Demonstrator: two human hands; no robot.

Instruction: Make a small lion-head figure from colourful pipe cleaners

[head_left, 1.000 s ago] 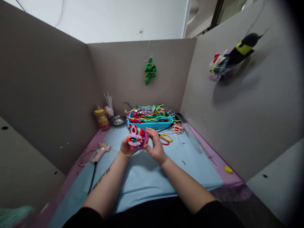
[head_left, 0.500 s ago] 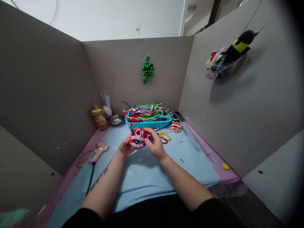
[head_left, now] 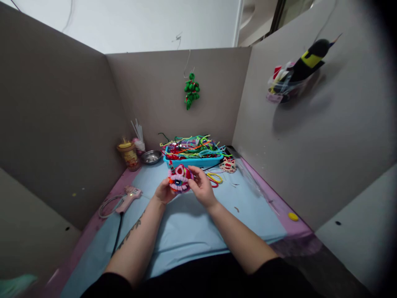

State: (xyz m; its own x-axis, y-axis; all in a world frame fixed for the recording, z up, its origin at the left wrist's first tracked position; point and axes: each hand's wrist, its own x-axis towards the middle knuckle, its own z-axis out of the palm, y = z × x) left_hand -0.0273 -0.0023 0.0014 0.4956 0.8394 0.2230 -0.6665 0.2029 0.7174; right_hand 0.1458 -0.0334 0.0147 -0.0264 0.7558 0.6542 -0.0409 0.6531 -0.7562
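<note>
We note a colorful fuzzy figure in hand, held up over the tabletop, about midway between its left and right edges and on the near side of the blue tray. Left hand grasps it from the left side and below; right hand also has hold, thumb against the front, fingers along the upper right. Fingertips behind the figure are hidden from us. Step in hand, as we judge it: handling and adjusting the figure, its eye and pale frill facing us. Next move, in our reading, calls for a steady left grip and light right fingers, since the fuzzy parts look soft and could bend or pull loose. Scissors lie just right of the right hand; a pink glue gun lies near the left edge, apart from both hands. Toward the far left corner, a metal bowl and a cup. A second fuzzy piece sits near the far right corner, beside the tray.
</note>
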